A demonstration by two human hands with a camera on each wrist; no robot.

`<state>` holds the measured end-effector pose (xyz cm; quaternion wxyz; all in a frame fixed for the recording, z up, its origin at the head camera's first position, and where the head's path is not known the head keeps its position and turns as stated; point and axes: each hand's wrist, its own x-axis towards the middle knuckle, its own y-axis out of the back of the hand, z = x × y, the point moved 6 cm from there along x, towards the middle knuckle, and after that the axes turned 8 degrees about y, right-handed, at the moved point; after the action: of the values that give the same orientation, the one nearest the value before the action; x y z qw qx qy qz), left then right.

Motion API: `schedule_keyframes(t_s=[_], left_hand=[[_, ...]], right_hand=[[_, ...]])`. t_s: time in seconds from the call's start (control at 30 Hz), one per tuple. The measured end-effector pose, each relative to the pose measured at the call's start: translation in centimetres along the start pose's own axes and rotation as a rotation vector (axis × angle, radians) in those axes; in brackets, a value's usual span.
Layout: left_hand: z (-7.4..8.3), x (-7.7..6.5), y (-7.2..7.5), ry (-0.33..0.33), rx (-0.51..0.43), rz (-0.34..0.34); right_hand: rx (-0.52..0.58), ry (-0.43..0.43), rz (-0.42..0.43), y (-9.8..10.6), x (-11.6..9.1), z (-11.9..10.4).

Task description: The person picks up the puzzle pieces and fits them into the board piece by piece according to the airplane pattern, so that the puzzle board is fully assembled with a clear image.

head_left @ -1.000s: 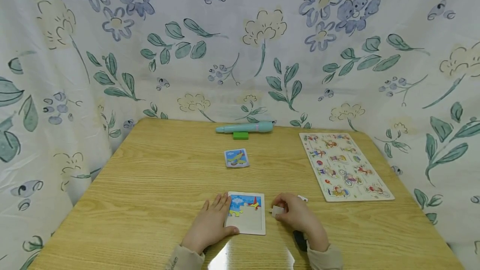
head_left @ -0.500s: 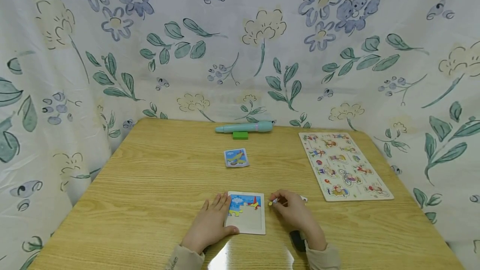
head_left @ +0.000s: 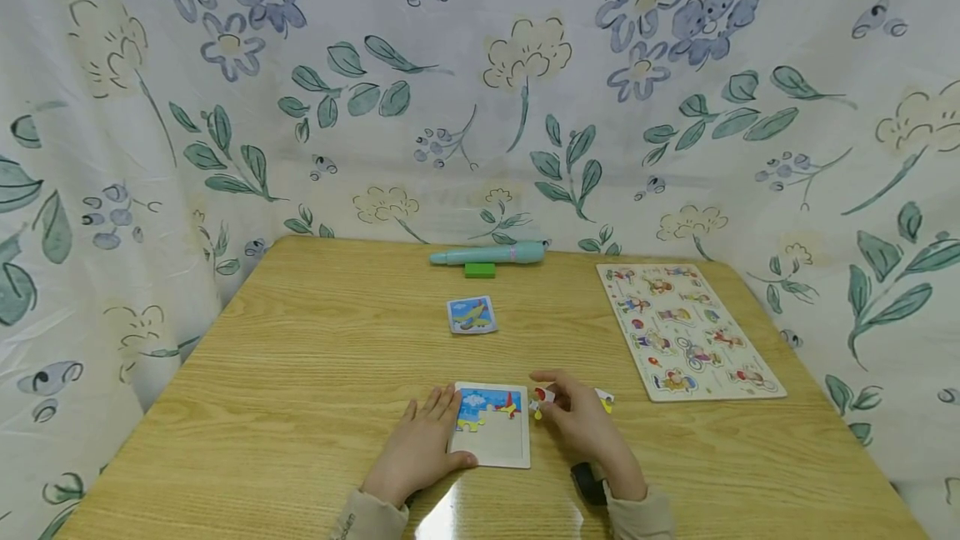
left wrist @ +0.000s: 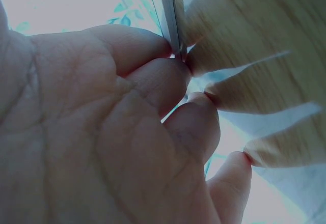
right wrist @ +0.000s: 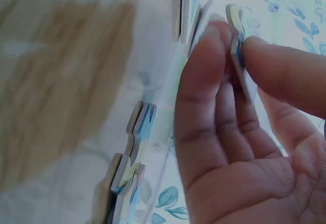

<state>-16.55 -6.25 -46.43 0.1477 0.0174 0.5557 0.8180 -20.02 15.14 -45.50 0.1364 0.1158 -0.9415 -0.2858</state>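
Note:
A square wooden jigsaw tray [head_left: 498, 447] lies near the front of the table, with blue, yellow and red pieces joined along its top and upper left. My left hand [head_left: 420, 448] rests on the tray's left edge with fingers extended; the left wrist view shows its palm [left wrist: 91, 127] and fingertips near the edge. Just right of the tray, my right hand [head_left: 588, 423] pinches a jigsaw piece [head_left: 542, 396] between thumb and fingers. From the right wrist, this piece [right wrist: 237, 46] appears nearly edge-on. Another loose piece [head_left: 605, 400] is partly hidden behind the right hand.
Beyond the tray lies a small airplane picture card [head_left: 472, 316]. Farther back are a green block [head_left: 480, 271] and a teal pen-shaped object [head_left: 487, 254]. A figure puzzle board [head_left: 675, 328] lies at right. Loose pieces [right wrist: 140, 132] stand out in the right wrist view.
My right hand has shifted slightly left toward the tray. The piece it holds has turned from its plain back to its coloured face. The left hand has stayed in place.

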Motion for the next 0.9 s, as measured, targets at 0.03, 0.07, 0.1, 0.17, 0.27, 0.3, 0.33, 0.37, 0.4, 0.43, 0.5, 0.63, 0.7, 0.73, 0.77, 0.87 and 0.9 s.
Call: schedule_keyframes(t_s=[0.03, 0.07, 0.1, 0.17, 0.27, 0.3, 0.33, 0.37, 0.4, 0.43, 0.5, 0.63, 0.7, 0.73, 0.77, 0.87, 0.9], left_hand=[[0.0, 0.0, 0.0, -0.001, 0.001, 0.000], [0.0, 0.0, 0.0, -0.001, 0.002, 0.000], [0.0, 0.0, 0.0, -0.002, 0.004, 0.000], [0.1, 0.0, 0.0, -0.004, 0.006, 0.000], [0.1, 0.0, 0.0, -0.009, 0.006, 0.000], [0.1, 0.0, 0.1, -0.011, 0.009, 0.002], [0.1, 0.0, 0.1, -0.013, 0.012, 0.004], [0.1, 0.0, 0.1, -0.014, 0.014, 0.005], [0.0, 0.0, 0.1, -0.015, 0.018, 0.008], [0.0, 0.0, 0.1, -0.016, 0.022, 0.009], [0.0, 0.0, 0.1, -0.015, 0.027, 0.011], [-0.1, 0.1, 0.0, -0.010, 0.030, 0.007], [-0.2, 0.1, -0.1, -0.008, 0.034, 0.006], [-0.2, 0.1, -0.1, -0.008, 0.035, 0.004], [-0.2, 0.1, -0.1, -0.008, 0.036, 0.004], [-0.1, 0.1, -0.1, -0.011, 0.036, 0.003], [-0.1, 0.1, -0.1, -0.012, 0.034, 0.002]], right_hand=[[0.018, -0.003, -0.003, 0.0, 0.0, 0.0], [0.033, -0.009, -0.006, -0.1, 0.0, 0.0], [0.045, -0.013, -0.009, -0.1, 0.0, 0.0], [0.055, -0.017, -0.011, -0.2, -0.1, 0.0], [0.048, -0.023, 0.011, -0.1, -0.1, -0.2], [0.049, -0.028, 0.019, -0.2, -0.1, -0.2], [0.061, -0.039, 0.023, -0.3, 0.0, -0.2], [0.078, -0.048, 0.026, -0.5, 0.0, -0.3], [0.101, -0.058, 0.024, -0.7, 0.1, -0.3], [0.127, -0.068, 0.019, -1.0, 0.2, -0.4], [0.193, -0.093, 0.004, -1.8, 0.3, -0.6], [0.319, -0.148, 0.001, -3.6, 0.5, -1.3], [0.346, -0.182, 0.000, -4.5, 0.5, -1.7], [0.345, -0.191, -0.010, -5.0, 0.5, -1.9], [0.337, -0.200, -0.024, -5.5, 0.5, -2.1], [0.294, -0.208, -0.069, -6.6, 0.4, -2.8], [0.278, -0.200, -0.082, -6.9, 0.3, -3.0]])
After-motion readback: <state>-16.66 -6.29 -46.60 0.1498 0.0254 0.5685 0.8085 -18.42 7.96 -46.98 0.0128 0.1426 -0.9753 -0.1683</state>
